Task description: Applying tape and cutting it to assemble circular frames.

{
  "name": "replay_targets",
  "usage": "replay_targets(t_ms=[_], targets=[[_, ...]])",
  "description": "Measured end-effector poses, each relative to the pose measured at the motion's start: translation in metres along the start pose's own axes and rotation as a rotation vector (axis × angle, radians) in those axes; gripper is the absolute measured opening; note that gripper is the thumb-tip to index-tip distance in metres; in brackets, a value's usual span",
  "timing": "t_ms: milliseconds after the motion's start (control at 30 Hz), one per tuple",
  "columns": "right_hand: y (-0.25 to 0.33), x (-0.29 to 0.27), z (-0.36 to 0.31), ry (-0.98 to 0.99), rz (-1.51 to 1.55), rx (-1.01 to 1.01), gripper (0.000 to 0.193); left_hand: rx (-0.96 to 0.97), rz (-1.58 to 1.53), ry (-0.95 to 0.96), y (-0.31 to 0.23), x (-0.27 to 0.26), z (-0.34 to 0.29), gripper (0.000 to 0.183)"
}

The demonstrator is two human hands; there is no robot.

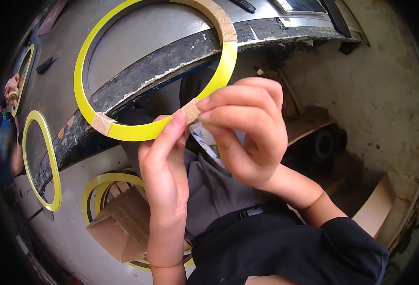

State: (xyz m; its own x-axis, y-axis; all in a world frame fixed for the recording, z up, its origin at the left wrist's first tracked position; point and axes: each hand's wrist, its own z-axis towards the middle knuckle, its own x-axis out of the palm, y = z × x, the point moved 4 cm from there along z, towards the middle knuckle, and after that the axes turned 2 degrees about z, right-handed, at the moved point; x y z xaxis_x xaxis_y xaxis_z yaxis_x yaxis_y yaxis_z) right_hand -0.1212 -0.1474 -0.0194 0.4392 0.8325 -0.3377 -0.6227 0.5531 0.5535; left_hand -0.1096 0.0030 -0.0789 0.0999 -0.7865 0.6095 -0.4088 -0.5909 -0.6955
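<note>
Yellow ring: the yellow ring (143, 134) was tilted, its upper part over the near edge of the surface (63, 92), its lower part out past that edge, above the person's lap.
Tan patches: one tan patch (190, 110) was on the ring's lower side, between the two hands; another (103, 123) lay lower left, a longer one (223, 23) upper right.
Left hand: left hand (164, 175) was clamped on the ring's lower rim, thumb on the yellow face beside the lower patch, other fingers partly hidden behind.
Right hand: right hand (252, 128) had fingers curled and tips drawn close together at the lower patch; couldn't tell if anything was pinched between them.
Surface edge: black, chipped and worn.
Second ring: another yellow ring (53, 156) overlapped the near edge, toward the left end.
Co-worker: a co-worker's hand (12, 88) was at the far left, beside a third ring (28, 76).
Surface items: small black tool (46, 65) on the left part; flat dark-screened device (302, 5) and black strip (336, 19) toward the right end.
Below surface: open cardboard box (124, 223), with more yellow rings (89, 190) around it.
</note>
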Motion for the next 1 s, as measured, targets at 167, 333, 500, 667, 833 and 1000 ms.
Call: replay_targets(t_ms=[167, 333, 500, 667, 833, 1000], targets=[[-0.006, 0.006, -0.011, 0.029, 0.026, -0.001, 0.028, -0.014, 0.120, 0.016, -0.008, 0.012, -0.005, 0.019], [-0.013, 0.008, -0.007, 0.026, 0.026, 0.038, 0.026, 0.010, 0.137, 0.035, -0.008, 0.011, -0.003, 0.019], [-0.014, 0.010, -0.006, 0.064, 0.042, 0.093, 0.023, 0.001, 0.067, -0.062, -0.007, 0.012, -0.003, 0.018], [-0.014, 0.011, -0.003, 0.079, 0.001, 0.193, 0.021, 0.013, 0.109, -0.036, -0.008, 0.012, -0.001, 0.020], [-0.016, 0.016, -0.002, 0.076, -0.010, 0.211, 0.020, 0.019, 0.106, -0.036, -0.008, 0.010, 0.000, 0.020], [-0.016, 0.017, 0.001, 0.001, -0.028, 0.220, 0.017, 0.032, 0.135, -0.012, -0.007, 0.008, 0.000, 0.021]])
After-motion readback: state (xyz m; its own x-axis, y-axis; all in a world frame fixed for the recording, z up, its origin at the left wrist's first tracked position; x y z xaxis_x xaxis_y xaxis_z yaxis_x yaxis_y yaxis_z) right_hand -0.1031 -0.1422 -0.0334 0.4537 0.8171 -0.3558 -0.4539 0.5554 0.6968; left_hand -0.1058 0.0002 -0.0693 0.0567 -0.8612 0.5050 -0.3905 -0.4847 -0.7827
